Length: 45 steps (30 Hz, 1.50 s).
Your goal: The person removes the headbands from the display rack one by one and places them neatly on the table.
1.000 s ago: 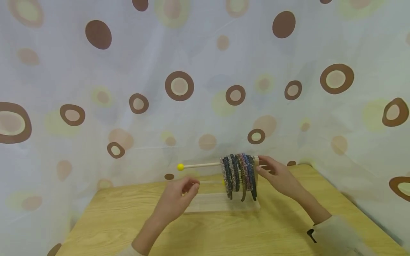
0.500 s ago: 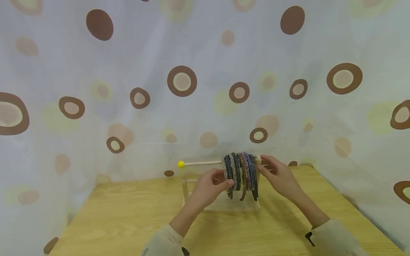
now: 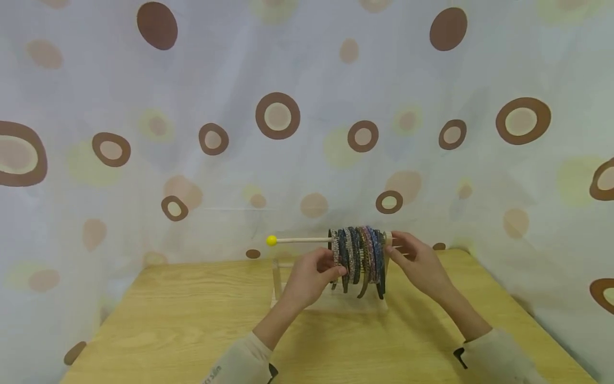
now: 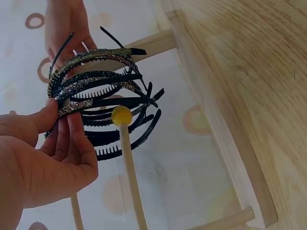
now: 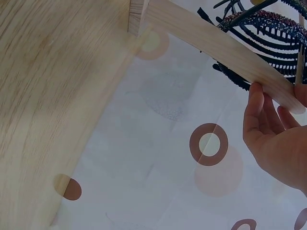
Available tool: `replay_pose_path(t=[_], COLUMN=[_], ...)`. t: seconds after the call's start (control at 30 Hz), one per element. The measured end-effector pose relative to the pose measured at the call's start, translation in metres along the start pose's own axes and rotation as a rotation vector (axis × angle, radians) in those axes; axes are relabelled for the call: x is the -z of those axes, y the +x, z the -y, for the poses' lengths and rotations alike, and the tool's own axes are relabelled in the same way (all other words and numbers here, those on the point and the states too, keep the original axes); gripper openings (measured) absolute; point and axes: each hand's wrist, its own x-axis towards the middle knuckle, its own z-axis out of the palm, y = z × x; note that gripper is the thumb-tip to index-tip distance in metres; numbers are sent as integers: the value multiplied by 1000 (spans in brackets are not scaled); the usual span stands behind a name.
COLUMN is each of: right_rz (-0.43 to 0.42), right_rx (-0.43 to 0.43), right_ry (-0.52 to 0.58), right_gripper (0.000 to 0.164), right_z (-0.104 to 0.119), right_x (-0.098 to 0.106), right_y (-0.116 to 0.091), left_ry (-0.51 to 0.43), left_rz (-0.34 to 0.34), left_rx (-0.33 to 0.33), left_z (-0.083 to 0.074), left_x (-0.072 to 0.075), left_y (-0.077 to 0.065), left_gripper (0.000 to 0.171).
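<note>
Several glittery headbands (image 3: 357, 256) with dark undersides and comb teeth hang in a row on a pale rod (image 3: 304, 240) tipped with a yellow ball (image 3: 272, 240). The rod belongs to a wooden rack (image 3: 277, 282) on the table. At the row's left end, my left hand (image 3: 309, 274) pinches the outermost headband (image 4: 76, 106) between thumb and fingers. My right hand (image 3: 422, 266) grips the top of the rack's right upright (image 5: 225, 48), with thumb and fingers on either side, as the right wrist view shows. The left forearm and hand cover part of the rack's base.
Around the rack spreads a wood-grain table (image 3: 192, 320). A pale curtain (image 3: 307, 160) with brown and yellow rings hangs close behind the rack and along both sides.
My left hand has moved right, from beside the bare rod to the row's left end, and now pinches the outermost headband. My right hand has stayed at the upright.
</note>
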Motion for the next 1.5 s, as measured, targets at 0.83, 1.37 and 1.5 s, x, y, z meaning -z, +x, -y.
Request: replay_pose_path(t=[0.83,1.37,1.5], right_rz=[-3,-7,-14], right_rx=[28,38,47], right_ry=[-16,-7,-15], right_gripper=[56,53,54], right_z=[-5,-3,-6], right_x=[2,-1,0], right_y=[-1,-2,-1], left_ry=[103,18,-32], left_rz=[-100,-159,-169], left_rx=[-150,-113,-126], left_z=[-6,-13,-17], left_x=[40,73,82], left_y=[-11,-18,-20], left_gripper=[17,22,22])
